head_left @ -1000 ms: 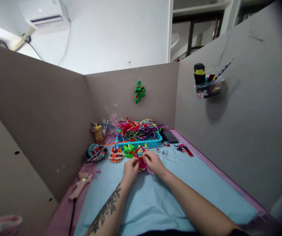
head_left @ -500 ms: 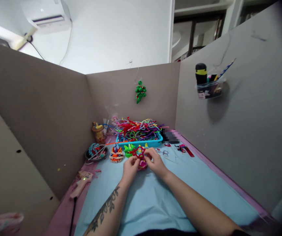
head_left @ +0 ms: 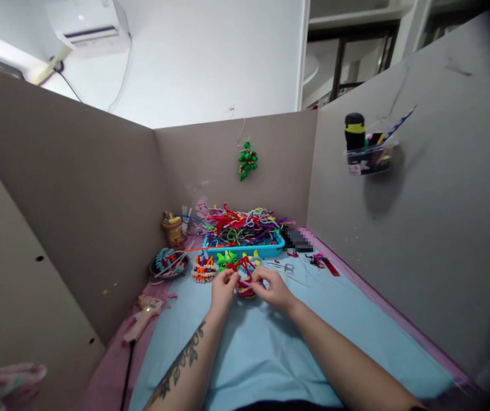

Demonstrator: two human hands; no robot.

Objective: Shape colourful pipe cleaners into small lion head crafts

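My left hand and my right hand meet over the light blue mat, both pinched on a small pink and red pipe-cleaner figure held between them. A red pipe cleaner loops over its top. Just behind it stand a green pipe-cleaner figure and an orange and white one. A blue tray heaped with colourful pipe cleaners sits further back.
Grey cardboard walls enclose the desk on three sides. A dark dish of craft bits and a glue gun lie at left. Small scissors and red scraps lie at right. A green ornament hangs on the back wall, a clear pen holder on the right wall.
Both hands have shifted slightly up and away from me with the figure. The red pipe cleaner has been bent closer round the figure's top.
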